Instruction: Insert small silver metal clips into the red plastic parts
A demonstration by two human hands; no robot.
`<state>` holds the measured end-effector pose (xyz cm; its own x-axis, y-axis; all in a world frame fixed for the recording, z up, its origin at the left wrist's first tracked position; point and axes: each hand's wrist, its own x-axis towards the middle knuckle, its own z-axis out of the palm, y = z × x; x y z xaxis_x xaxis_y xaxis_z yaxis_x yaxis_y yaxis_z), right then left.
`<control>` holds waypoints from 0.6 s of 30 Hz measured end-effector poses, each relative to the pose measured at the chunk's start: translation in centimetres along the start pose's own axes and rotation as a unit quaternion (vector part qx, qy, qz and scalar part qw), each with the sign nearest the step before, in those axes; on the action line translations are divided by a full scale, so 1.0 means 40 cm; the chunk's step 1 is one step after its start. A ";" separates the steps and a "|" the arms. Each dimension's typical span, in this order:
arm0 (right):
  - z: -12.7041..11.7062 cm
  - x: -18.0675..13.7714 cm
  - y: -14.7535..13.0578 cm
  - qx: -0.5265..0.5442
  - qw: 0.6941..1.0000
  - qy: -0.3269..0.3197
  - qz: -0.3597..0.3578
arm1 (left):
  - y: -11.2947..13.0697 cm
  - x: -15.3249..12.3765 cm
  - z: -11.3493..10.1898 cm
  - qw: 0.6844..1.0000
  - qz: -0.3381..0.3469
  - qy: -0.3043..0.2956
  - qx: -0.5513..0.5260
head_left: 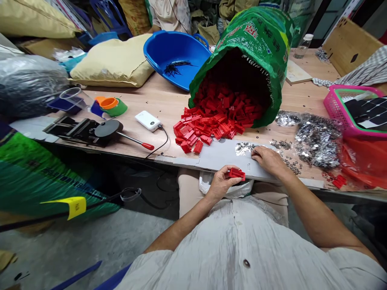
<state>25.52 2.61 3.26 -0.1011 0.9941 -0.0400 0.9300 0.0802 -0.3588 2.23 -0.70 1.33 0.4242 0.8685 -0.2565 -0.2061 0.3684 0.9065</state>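
Note:
Between the thumb and fingers of my left hand (222, 182) is a red plastic housing (236, 174), held just off the table's front edge with its hollow side showing. My right hand (267, 160) rests on the grey board (211, 155), fingertips pinched together beside a patch of small shiny metal pieces (244, 148). Whatever lies between those fingertips is too small to make out. A heap of similar red housings (211, 123) spills from a green woven sack (260, 36) onto the table beyond my hands.
A clear bag of metal parts (317, 141) and a pink basket (335, 106) sit at right. Leftward are a white power bank (148, 121) with its cable and a hand press (105, 131) with a red-tipped lever. A blue basin (181, 52) stands behind; a white bag (208, 183) hangs at my lap.

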 end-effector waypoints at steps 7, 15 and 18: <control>-0.008 -0.003 0.013 0.051 0.998 0.019 0.020 | 0.002 -0.004 -0.002 1.000 -0.003 0.006 -0.007; -0.023 -0.054 0.028 0.099 0.995 0.005 0.021 | -0.001 -0.004 0.001 1.000 -0.008 0.005 -0.011; -0.023 -0.075 0.022 0.117 0.993 0.010 0.031 | 0.001 -0.003 0.004 1.000 0.001 0.004 0.003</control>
<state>26.96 -0.24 3.93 -0.0382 0.9979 -0.0514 0.8265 0.0027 -0.5630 2.33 -0.85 1.45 0.4161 0.8722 -0.2571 -0.2014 0.3642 0.9093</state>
